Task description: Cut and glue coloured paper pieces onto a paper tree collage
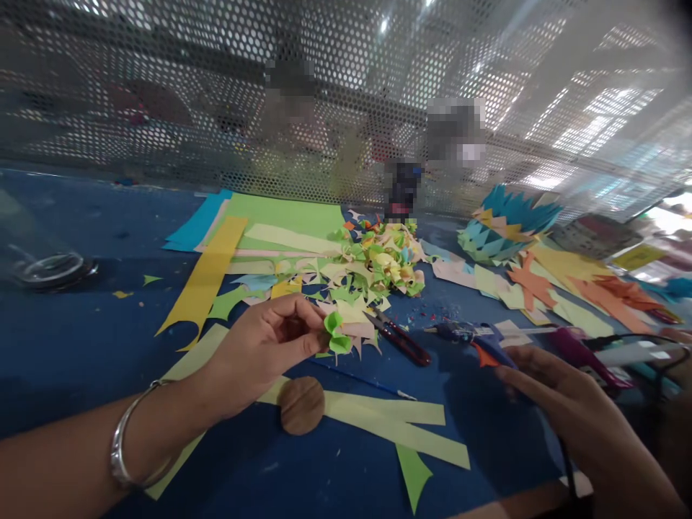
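My left hand (270, 353) pinches a small curled green paper piece (337, 333) between thumb and fingertips, above the blue table. My right hand (556, 393) has its thumb and fingers at the handle of a blue glue gun (459, 331), whose nozzle points left. A small orange paper scrap (485, 356) shows by that handle. Between the hands lie dark-red-handled scissors (405, 342), partly open, and a thin blue paintbrush (373, 384). Nearer me, a round wooden disc (301, 406) rests on pale yellow paper strips (400, 422).
A heap of curled paper pieces (392, 259) sits behind the scissors, beside green sheets (292, 216). At the back right stands a layered paper bowl (497, 227). A magenta glue gun (581, 353) lies right, near another person's hand (678, 342). A perforated metal screen (335, 130) borders the table.
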Demonstrator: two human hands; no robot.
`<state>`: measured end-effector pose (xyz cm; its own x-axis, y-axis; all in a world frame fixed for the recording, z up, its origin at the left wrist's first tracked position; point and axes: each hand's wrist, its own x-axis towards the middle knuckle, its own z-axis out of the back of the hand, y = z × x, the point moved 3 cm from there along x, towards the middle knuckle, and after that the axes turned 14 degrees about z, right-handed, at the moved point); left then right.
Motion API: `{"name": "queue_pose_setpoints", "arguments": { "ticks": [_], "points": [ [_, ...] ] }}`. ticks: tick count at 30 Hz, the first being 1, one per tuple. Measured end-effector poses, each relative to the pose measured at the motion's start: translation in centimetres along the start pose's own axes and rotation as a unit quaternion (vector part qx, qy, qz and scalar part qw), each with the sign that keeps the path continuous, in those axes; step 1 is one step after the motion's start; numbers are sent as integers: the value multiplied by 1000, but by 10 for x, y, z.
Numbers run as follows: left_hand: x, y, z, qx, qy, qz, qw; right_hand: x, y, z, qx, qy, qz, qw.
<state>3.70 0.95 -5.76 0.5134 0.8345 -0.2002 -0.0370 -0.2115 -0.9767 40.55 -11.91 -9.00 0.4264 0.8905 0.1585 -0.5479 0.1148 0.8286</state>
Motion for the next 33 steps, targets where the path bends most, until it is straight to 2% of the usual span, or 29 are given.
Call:
{"name": "queue_pose_setpoints", "arguments": {
  "ticks": [2, 4, 9, 11, 14, 17, 22, 27, 33],
  "points": [
    [0, 0, -1, 10, 16, -15, 1000, -9, 8, -5, 114, 6, -74, 991],
    [0, 1, -1, 31, 18, -40, 999, -17, 16, -12, 214, 29, -115, 970],
    [-1, 5, 1, 83, 21, -81, 993, -27, 34, -39, 447, 78, -109, 885],
    [-1, 5, 0, 78, 25, -82, 993, -31, 40, -51, 494, 107, -103, 857],
    [0, 4, -1, 58, 34, -63, 996, -37, 50, -67, 509, 167, -86, 840],
    [1, 4, -3, 32, 47, -37, 998, -44, 61, -78, 476, 207, -63, 853],
    [2, 6, -3, -24, 59, 6, 998, -53, 73, -85, 315, 222, -65, 920],
    [0, 8, -4, -19, 81, 17, 996, -59, 89, -87, 204, 165, -32, 964],
    [-1, 13, -4, -6, 94, 10, 996, -67, 92, -84, 108, 107, -21, 988]
  ]
}}
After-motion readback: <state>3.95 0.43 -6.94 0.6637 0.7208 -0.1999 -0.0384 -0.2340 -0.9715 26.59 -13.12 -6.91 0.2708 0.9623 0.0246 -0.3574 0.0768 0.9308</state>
